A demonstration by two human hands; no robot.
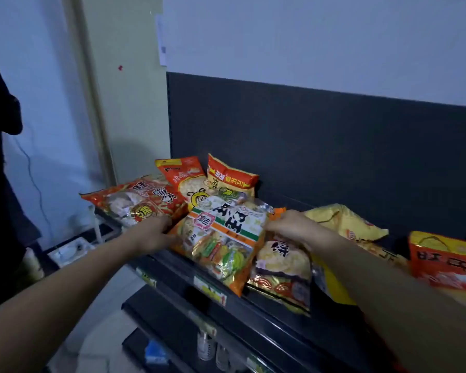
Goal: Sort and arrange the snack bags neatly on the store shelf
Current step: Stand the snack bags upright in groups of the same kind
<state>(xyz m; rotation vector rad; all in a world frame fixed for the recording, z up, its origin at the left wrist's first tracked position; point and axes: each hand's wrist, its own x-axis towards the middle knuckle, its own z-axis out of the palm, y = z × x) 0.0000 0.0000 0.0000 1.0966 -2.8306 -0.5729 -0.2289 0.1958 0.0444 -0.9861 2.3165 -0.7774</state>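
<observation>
At the dark shelf's (256,316) front, the left hand (152,234) and right hand (289,226) each grip a side edge of the orange-and-white snack bag (221,243) lying on other bags, a red bag (135,205) just left, an orange bag (182,179) leaning behind.

Both forearms reach forward. The left grip (156,234) clasps the left edge of the orange-and-green snack bag (221,243); the right grip (289,227) pinches its right edge.
</observation>
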